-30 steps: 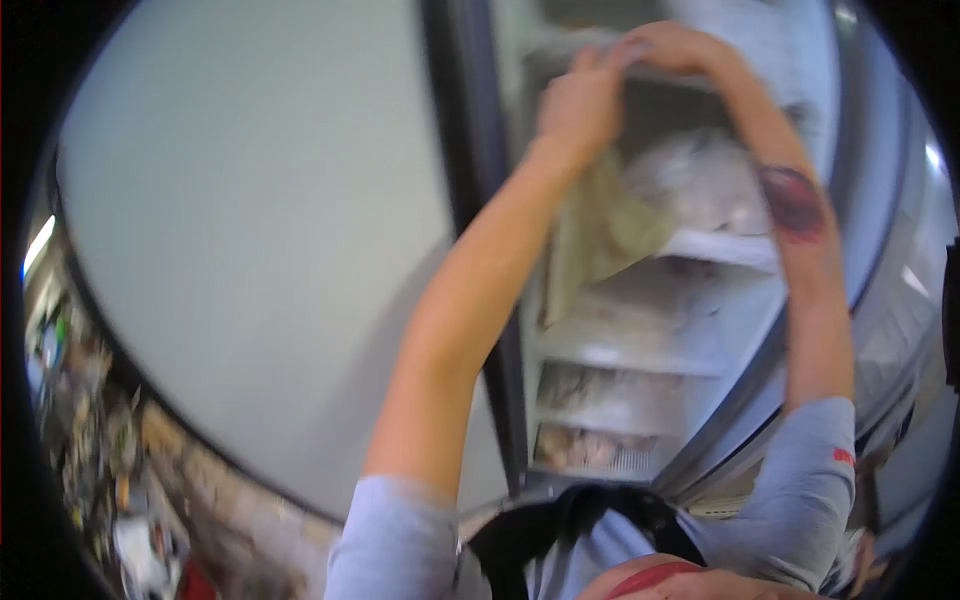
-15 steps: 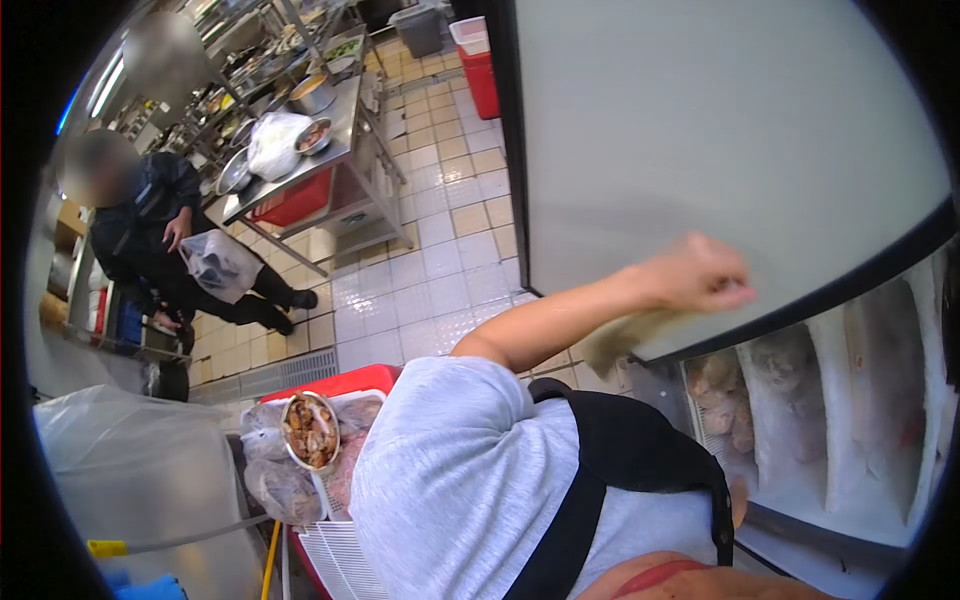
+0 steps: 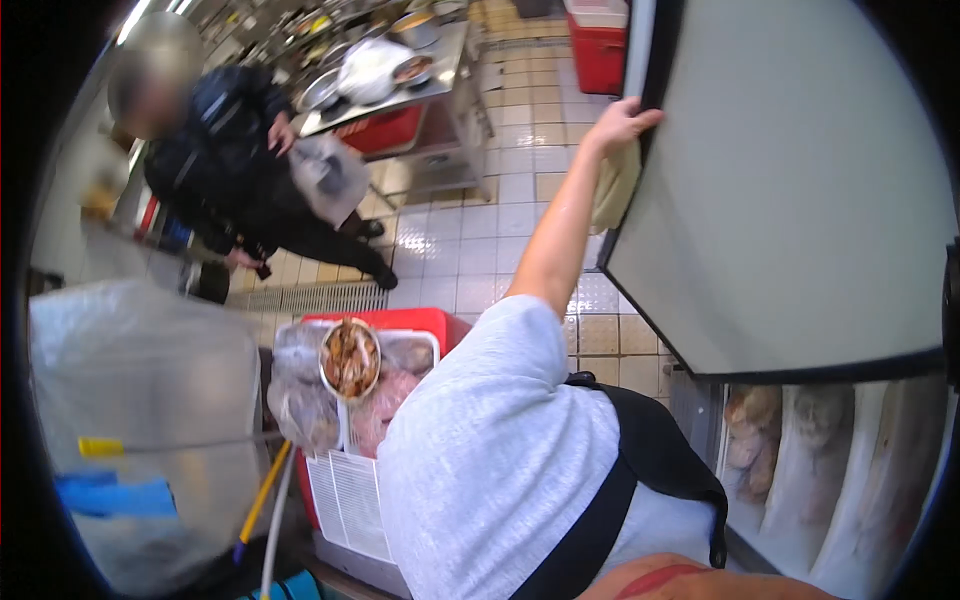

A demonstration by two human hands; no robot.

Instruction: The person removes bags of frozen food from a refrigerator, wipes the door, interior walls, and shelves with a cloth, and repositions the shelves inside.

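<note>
My left hand (image 3: 625,125) is at the outer edge of a large pale door (image 3: 790,190) with a dark border, its fingers closed. A yellowish cloth (image 3: 616,188) hangs down from this hand along the door's edge. My left arm is stretched out forward. My right hand is not in view. Beyond the lower edge of the door, the freezer interior shows bagged food (image 3: 752,440) between frosty white shelves (image 3: 850,480).
A person in dark clothes (image 3: 225,150) stands at the left with a plastic bag (image 3: 330,178). A steel table (image 3: 445,85) is behind. At the lower left are a food bowl (image 3: 350,360) on a red container (image 3: 425,320) and a plastic-covered object (image 3: 150,400).
My left hand has moved away from in front of the door to its outer edge, with the cloth. The door stands at a different angle, and the person in dark clothes appears closer.
</note>
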